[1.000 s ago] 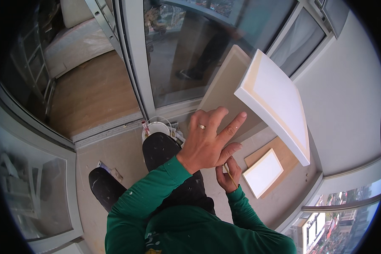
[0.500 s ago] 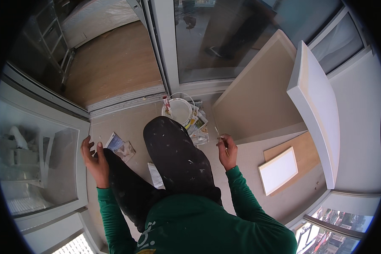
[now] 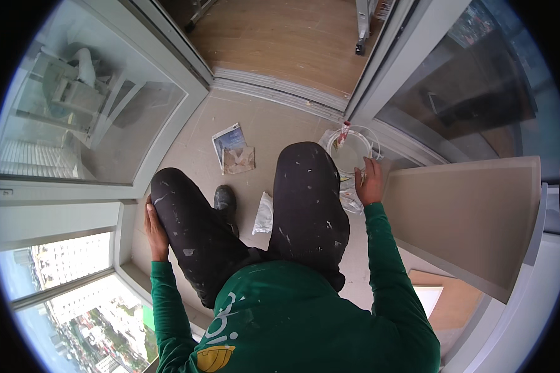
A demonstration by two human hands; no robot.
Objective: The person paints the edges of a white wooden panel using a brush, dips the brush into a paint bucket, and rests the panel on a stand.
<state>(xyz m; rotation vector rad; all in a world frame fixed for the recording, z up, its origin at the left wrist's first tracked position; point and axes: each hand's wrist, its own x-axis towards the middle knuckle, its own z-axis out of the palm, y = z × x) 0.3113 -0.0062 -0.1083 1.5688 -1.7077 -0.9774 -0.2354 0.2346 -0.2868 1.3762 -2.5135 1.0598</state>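
reaching down beside the knee, the right hand rests fingers loose on the rim of a white bucket on the floor; light, stiff plastic, best gripped by the rim. the left hand lies flat against the thigh, holding nothing. a blue-and-tan packet and a white bag lie nearby.

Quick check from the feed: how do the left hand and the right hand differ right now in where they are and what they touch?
The left hand lies low against the outside of the left thigh, fingers curled on dark cloth. The right hand reaches forward past the right knee to the white bucket, fingers by its rim; whether it grips anything is unclear. The left is near the window wall, the right beside the leaning board. Both wear green sleeves.
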